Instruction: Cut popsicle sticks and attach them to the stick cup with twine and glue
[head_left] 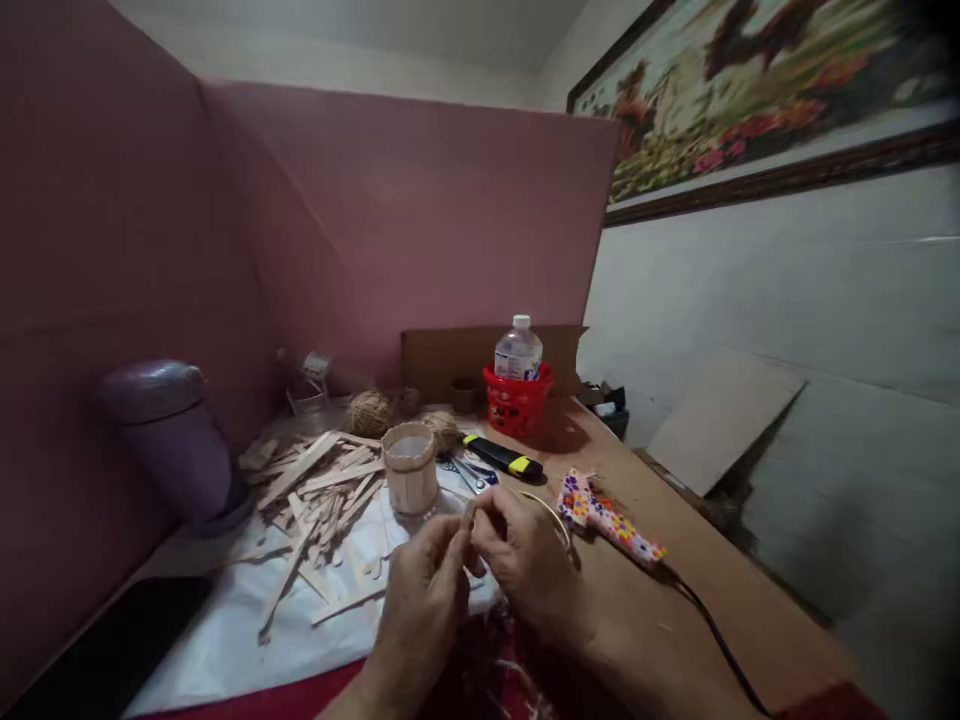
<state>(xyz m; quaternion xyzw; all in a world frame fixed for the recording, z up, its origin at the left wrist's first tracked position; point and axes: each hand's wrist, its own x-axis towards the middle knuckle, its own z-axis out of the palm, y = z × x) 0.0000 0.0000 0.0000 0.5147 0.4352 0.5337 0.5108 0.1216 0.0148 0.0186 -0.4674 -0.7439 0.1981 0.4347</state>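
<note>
My left hand (431, 575) and my right hand (517, 550) meet at the front of the table, fingertips pinched together around something too small to make out. Just beyond them stands a small cup faced with wooden sticks (410, 470). To its left lies a loose pile of wooden craft sticks (322, 510) on white plastic sheeting (225, 630). Behind the cup are scissors (474, 474) and a black and yellow utility knife (502, 457). A thin yellow ring (555, 520) lies beside my right hand. Farther right rests a flower-patterned glue gun (607, 520) with a black cord.
A ball of twine (370, 412) sits behind the sticks. A red basket (517, 402) holds a plastic bottle (519, 350) at the back. On the left are a purple container (176, 450) and a dark flat object (120, 640). Pink panels (412, 220) enclose the back and left.
</note>
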